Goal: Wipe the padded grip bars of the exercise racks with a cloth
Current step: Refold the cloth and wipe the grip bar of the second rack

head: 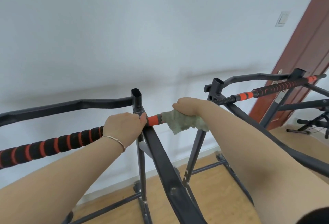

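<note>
Cloth (185, 123), grey-green and frayed, is wrapped over the right end of the near bar (53, 143). The right hand (185, 107) grips it there from above. Its fingers curl over the far side and are hidden, so only knuckles and wrist show. A loose corner of the cloth hangs below the wrist. Between the two hands a short orange stretch of padding lies bare. The left hand (122, 127) clasps the same bar, with its fingers curled round it and pressed together and its thumb tip against the post (136, 102). A thin bracelet (115, 141) circles that wrist.

Two racks show. The near rack (160, 152) has the black-and-orange striped bar, which runs off the left edge. A second rack (216, 88) to the right carries a second bar (277, 86) with the same padding. That makes two padded bars, two hands and one cloth.

The right forearm covers part of the second rack's frame, and the near rack's base runs off the bottom edge. A dark shape in the lower right corner cannot be made out. More black equipment (313, 124) near the door is partly cut off at the right edge.

The floor (204, 197) is light wood. The wall (124, 37) is plain white and has a switch (283, 18). A red-brown door (306, 46) stands at the right.
</note>
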